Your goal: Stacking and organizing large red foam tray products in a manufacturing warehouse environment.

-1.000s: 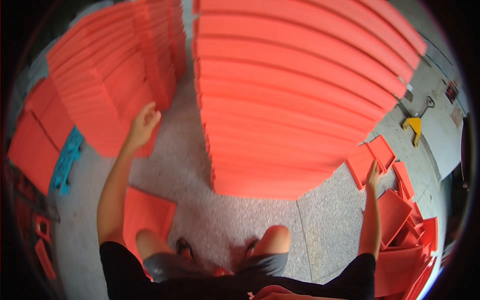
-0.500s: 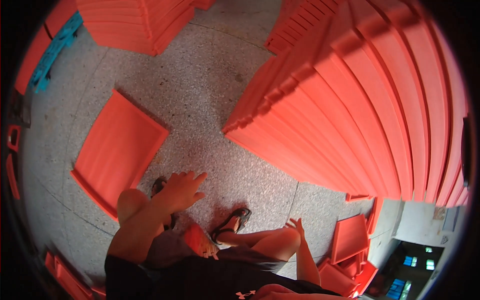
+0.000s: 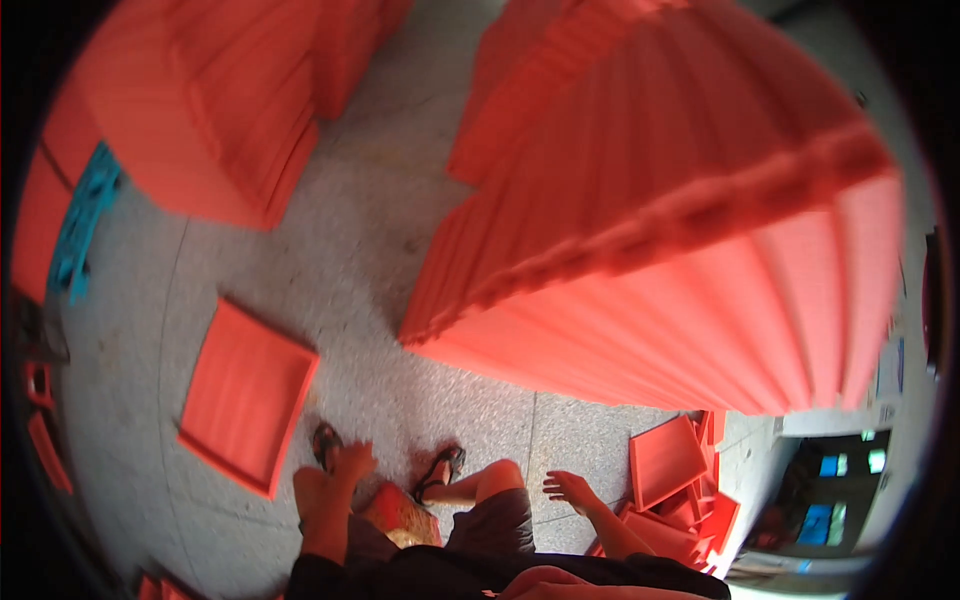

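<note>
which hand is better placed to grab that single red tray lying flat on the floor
Left, probably. The left hand is empty and sits just beside the flat red tray, while the right hand is open near the tray pile.

Speckled grey floor (image 3: 340, 260), tall red tray stacks (image 3: 690, 230) — blurred

trays (image 3: 650, 230) red-orange | floor (image 3: 350, 260) speckled grey | crate (image 3: 85, 225) teal

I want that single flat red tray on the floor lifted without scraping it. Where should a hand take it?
Probably by the raised rim along the near right edge of the flat square red plastic tray, coming from the right, where the left hand is closest. It lies flat and alone on the speckled floor, so its edges are free.
</note>
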A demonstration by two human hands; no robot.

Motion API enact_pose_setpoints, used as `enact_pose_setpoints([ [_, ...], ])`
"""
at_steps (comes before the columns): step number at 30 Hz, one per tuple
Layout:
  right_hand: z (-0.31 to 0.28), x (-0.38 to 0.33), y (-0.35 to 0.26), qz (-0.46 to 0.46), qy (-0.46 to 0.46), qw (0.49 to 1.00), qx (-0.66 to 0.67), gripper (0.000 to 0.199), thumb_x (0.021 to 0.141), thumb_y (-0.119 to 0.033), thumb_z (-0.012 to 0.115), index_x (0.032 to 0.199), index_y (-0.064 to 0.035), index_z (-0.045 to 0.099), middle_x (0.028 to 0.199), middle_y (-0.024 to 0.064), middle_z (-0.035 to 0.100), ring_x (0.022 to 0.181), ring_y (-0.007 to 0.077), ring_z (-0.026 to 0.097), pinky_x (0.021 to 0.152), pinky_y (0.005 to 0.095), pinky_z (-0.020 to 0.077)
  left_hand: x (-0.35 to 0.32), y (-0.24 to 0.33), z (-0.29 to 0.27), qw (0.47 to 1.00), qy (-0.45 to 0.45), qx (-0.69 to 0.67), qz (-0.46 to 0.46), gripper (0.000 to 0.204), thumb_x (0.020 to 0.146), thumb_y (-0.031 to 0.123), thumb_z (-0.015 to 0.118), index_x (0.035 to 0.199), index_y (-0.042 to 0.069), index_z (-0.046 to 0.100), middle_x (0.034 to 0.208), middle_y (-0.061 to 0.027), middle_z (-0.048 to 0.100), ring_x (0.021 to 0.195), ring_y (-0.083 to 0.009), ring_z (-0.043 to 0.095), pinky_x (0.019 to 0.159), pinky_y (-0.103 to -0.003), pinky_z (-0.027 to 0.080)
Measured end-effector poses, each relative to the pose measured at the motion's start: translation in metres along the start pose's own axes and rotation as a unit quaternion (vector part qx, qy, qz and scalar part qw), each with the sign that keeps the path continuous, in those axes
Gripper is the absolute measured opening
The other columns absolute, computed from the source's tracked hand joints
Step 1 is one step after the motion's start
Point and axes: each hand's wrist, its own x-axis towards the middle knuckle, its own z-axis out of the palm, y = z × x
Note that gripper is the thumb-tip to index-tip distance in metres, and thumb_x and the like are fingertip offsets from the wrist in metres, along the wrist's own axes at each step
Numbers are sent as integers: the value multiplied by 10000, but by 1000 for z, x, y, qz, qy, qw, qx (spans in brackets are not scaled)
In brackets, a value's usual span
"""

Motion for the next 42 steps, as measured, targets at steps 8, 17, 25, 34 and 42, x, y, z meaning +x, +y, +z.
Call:
enact_pose_setpoints([
  [8,-59,-324,-245,-551,495,614,-272,138,793,-44,538,868,58,592,756,168,567,688,303,543,653,368,457,-110,178,-122,952,132,-260,97,491,791,312,653,1177,33,535,1023,-190,626,931,-315,620,827,-386,487],
  [17,-95,-418,-381,-548,551,489,-397,478,797,-326,608,1165,-28,549,1176,185,494,1124,380,449,913,494,358,-151,226,-288,851,322,-387,148,587,823,216,655,1314,54,378,1062,-168,585,897,-250,610,745,-349,510],
  [25,-77,-382,-397,-474,533,561,-420,444,790,-344,629,1074,-5,583,1088,197,516,1028,359,485,844,454,392,-114,239,-339,859,319,-350,197,974,660,198,775,1404,13,174,1330,-235,339,1194,-358,403,947,-425,404],
  [34,-59,-355,-405,-494,555,549,-382,410,828,-305,554,1106,-4,580,1164,188,514,1100,369,460,932,467,349,-78,285,-377,840,366,-204,345,1013,599,178,807,1365,-41,182,1307,-259,320,1234,-395,331,1046,-432,278],
  [42,-71,-332,-427,-489,550,565,-373,426,801,-331,575,1124,-54,592,1155,159,516,1092,347,451,941,454,320,-63,307,-393,804,267,-446,288,859,637,75,796,1319,0,278,1227,-175,382,1036,-270,526,814,-368,508],
])
